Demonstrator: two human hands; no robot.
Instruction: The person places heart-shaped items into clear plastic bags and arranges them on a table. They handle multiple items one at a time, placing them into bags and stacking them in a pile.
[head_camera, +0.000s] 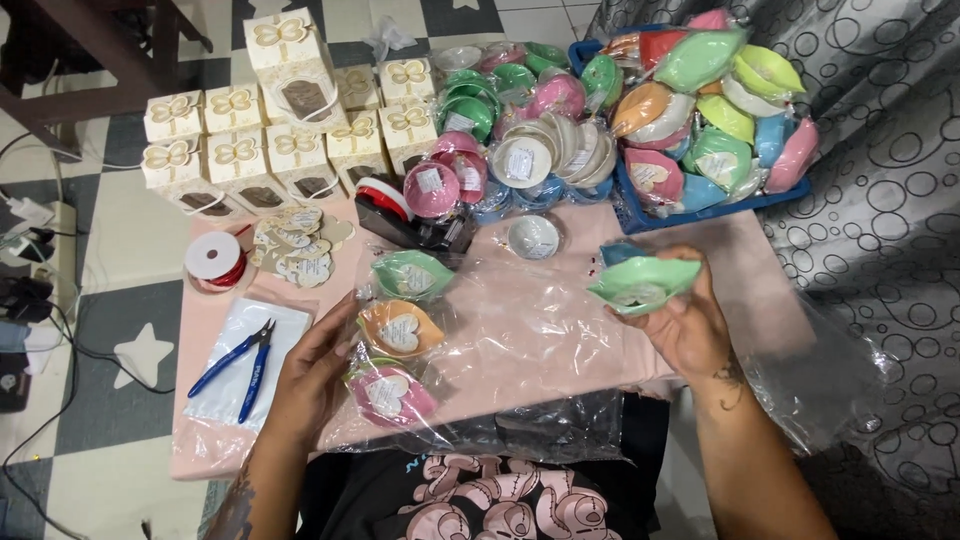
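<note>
Hands at near edge of pink table; left hand lies flat, fingers spread loosely, grasping nothing, fingertips touching a clear plastic sheet beside a bagged pink leaf-shaped dish; right hand raised, fingers curled round a bagged green leaf-shaped dish, held above the sheet; on the sheet past the pink one, an orange bagged dish, then a green bagged dish, each with a heart tag inside; blue pliers on a small clear bag left of left hand; further, red ribbon spool, pile of paper tags, black tape dispenser; far right, blue basket heaped with wrapped dishes, many colours; far centre, loose pile of round wrapped dishes; far left, cream gift boxes with butterfly lids, stacked on floor.
</note>
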